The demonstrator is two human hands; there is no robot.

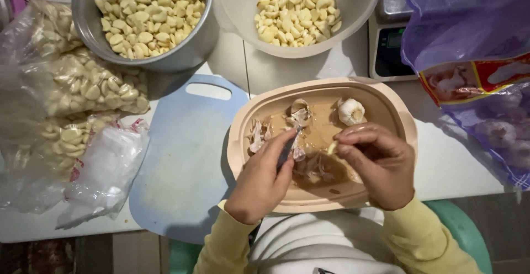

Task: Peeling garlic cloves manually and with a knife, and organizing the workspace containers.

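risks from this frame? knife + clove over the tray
1. The left hand holds a small knife with its tip close to the right hand fingers pinching a garlic clove; a slip could nick them.
2. The beige tray overhangs the table edge toward the lap, so pressing down may tip it, spilling the skins.

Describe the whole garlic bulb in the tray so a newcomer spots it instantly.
Find the beige oval tray in front of the person. At its far right, just beyond the right hand, lies the garlic bulb: round, white and unbroken, unlike the loose papery skins beside it.
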